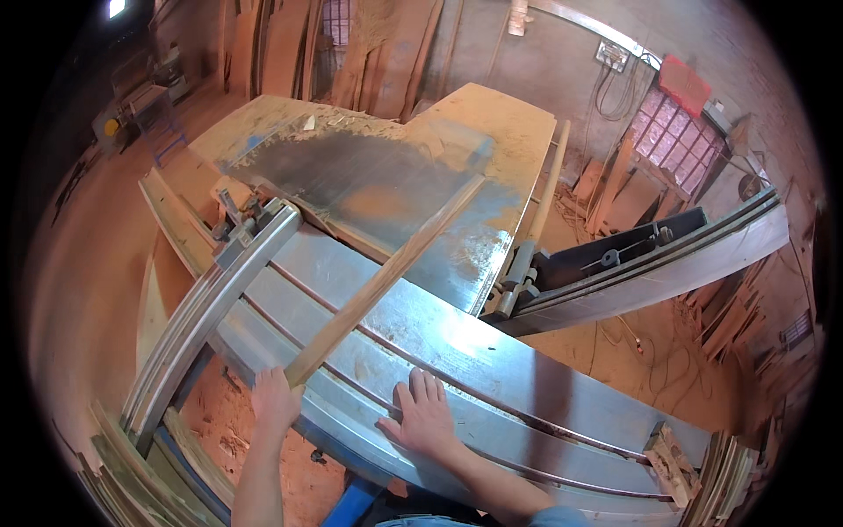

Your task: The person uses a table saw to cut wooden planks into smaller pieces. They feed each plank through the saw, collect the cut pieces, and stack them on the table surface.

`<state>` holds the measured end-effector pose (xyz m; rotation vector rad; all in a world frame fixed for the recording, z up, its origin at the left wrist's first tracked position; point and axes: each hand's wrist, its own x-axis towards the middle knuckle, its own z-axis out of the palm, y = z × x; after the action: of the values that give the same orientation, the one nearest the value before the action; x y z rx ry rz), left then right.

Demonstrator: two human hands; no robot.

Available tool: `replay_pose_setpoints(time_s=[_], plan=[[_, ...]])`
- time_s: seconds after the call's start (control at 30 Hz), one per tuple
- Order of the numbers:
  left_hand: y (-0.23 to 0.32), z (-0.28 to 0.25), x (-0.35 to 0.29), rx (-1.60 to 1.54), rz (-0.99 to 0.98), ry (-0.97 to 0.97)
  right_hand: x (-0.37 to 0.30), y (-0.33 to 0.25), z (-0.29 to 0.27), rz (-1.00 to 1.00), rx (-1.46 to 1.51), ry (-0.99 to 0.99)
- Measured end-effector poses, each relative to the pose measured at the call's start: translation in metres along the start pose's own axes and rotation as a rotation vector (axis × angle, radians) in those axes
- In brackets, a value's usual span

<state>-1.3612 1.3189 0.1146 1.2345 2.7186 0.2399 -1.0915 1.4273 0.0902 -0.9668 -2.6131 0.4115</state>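
Observation:
A long, narrow wooden strip (384,283) slants across the metal sliding table (544,386) of a table saw, its far end over the dusty saw top (351,167). My left hand (276,400) grips the near end of the strip at the table's front edge. To the right of it, my right hand (423,415) lies on the sliding table with its fingers spread, apart from the strip and holding nothing. A grooved metal fence (211,299) curves along the left side of the table. The saw blade cannot be made out.
A second metal fence (650,263) juts out at the right. A small wood block (672,461) rests at the table's right end. Wood strips (724,483) are stacked below right, others (123,474) below left. Boards lean on the back wall; sawdust covers the floor.

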Motion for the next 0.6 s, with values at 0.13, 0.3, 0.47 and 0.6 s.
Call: replay_pose_setpoints(time_s=[0.13,0.3,0.47,0.6], plan=[[0.016,-0.008,0.010,-0.073,0.149,0.065,-0.001,-0.002,-0.003,0.022,0.009,-0.039],[0.025,0.010,0.028,-0.124,0.205,0.029,0.004,-0.009,-0.016,0.061,-0.005,-0.128],[0.032,0.002,0.036,-0.144,0.152,0.135,0.002,-0.008,-0.015,0.024,-0.047,-0.084],[0.017,0.001,0.054,-0.149,0.152,0.227,0.003,-0.010,-0.019,0.018,0.019,-0.113]])
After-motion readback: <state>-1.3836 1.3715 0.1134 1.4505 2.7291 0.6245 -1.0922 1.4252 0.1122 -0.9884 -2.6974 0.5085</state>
